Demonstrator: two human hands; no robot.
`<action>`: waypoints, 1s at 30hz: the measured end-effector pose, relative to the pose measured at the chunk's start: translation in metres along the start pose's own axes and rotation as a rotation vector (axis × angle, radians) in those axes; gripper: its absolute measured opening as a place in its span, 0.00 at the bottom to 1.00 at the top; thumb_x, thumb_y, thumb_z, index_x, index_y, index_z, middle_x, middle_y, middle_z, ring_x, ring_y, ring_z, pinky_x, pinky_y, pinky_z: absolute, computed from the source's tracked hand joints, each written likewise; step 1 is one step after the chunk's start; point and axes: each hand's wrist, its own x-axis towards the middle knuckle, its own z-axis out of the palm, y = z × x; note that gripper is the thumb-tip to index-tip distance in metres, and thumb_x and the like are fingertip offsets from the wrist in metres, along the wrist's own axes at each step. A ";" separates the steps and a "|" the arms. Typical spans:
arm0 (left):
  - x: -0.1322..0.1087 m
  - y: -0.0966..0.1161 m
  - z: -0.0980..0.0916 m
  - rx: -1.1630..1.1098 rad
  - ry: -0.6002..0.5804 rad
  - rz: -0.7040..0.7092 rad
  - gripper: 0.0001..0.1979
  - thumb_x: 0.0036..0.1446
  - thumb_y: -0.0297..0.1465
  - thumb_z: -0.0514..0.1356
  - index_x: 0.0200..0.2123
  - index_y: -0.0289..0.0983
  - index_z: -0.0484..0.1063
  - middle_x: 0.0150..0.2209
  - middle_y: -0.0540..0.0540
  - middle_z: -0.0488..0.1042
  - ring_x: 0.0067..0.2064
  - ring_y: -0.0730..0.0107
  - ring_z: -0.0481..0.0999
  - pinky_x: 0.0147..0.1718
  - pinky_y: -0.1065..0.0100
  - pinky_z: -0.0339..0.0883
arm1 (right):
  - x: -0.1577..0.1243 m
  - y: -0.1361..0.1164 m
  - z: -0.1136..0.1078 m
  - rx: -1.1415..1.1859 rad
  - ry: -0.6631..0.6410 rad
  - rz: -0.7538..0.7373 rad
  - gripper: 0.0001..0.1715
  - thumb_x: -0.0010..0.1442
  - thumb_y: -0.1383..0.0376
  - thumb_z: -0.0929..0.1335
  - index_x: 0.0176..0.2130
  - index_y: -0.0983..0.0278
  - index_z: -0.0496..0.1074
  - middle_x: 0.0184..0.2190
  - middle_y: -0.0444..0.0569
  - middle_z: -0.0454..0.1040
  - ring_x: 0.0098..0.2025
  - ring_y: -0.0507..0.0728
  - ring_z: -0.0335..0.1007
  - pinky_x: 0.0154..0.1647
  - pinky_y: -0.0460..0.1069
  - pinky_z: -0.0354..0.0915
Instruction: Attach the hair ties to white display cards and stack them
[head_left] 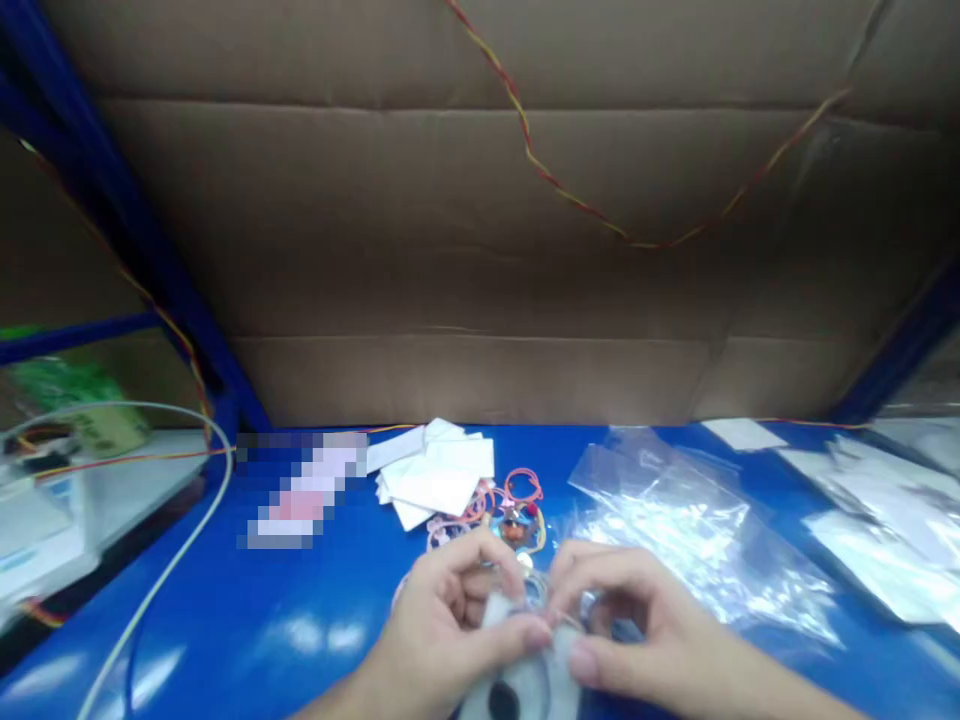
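Low over the blue surface (225, 620), our left hand (450, 620) and right hand (637, 630) meet, fingers pinched together on a small clear bag (525, 670). We judge short, light grips near its mouth keep it from crumpling.

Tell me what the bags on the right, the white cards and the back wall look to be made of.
Bags: thin clear plastic film, glossy; they crinkle and glare, and the blue table shows through.
White cards: likely matte paper or thin card; flat, opaque, stacked loosely.
Back wall: brown corrugated cardboard, dull; fold creases run across it.
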 end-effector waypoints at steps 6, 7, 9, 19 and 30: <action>-0.001 -0.002 -0.001 -0.026 0.001 -0.062 0.20 0.49 0.34 0.76 0.31 0.37 0.67 0.26 0.49 0.81 0.22 0.77 0.73 0.23 0.77 0.61 | -0.003 0.003 0.001 -0.067 -0.078 -0.030 0.13 0.58 0.55 0.77 0.36 0.61 0.82 0.38 0.47 0.76 0.36 0.54 0.69 0.35 0.48 0.64; -0.001 -0.003 -0.002 -0.021 -0.003 -0.066 0.20 0.49 0.34 0.76 0.31 0.37 0.67 0.25 0.50 0.81 0.22 0.78 0.72 0.23 0.77 0.60 | -0.003 0.003 0.001 -0.070 -0.093 -0.028 0.12 0.57 0.55 0.77 0.35 0.61 0.82 0.39 0.47 0.75 0.37 0.55 0.69 0.36 0.48 0.64; -0.001 -0.004 -0.003 0.006 -0.006 -0.065 0.19 0.49 0.35 0.76 0.31 0.37 0.68 0.25 0.50 0.80 0.22 0.78 0.71 0.23 0.77 0.60 | -0.003 0.002 0.001 -0.068 -0.084 -0.043 0.12 0.56 0.56 0.78 0.33 0.62 0.83 0.38 0.47 0.74 0.37 0.55 0.70 0.36 0.48 0.64; -0.002 -0.005 -0.004 0.013 -0.009 -0.027 0.21 0.49 0.37 0.76 0.32 0.38 0.67 0.25 0.51 0.79 0.23 0.77 0.70 0.24 0.76 0.59 | -0.004 -0.002 0.000 -0.115 -0.079 -0.046 0.15 0.58 0.56 0.77 0.45 0.57 0.83 0.38 0.47 0.76 0.37 0.55 0.70 0.32 0.47 0.63; 0.001 -0.002 -0.004 0.056 -0.005 -0.037 0.21 0.50 0.39 0.75 0.31 0.38 0.65 0.24 0.54 0.75 0.22 0.80 0.64 0.23 0.77 0.55 | -0.004 -0.003 -0.002 -0.146 -0.079 -0.031 0.12 0.62 0.54 0.75 0.41 0.58 0.85 0.39 0.49 0.77 0.39 0.57 0.73 0.38 0.49 0.67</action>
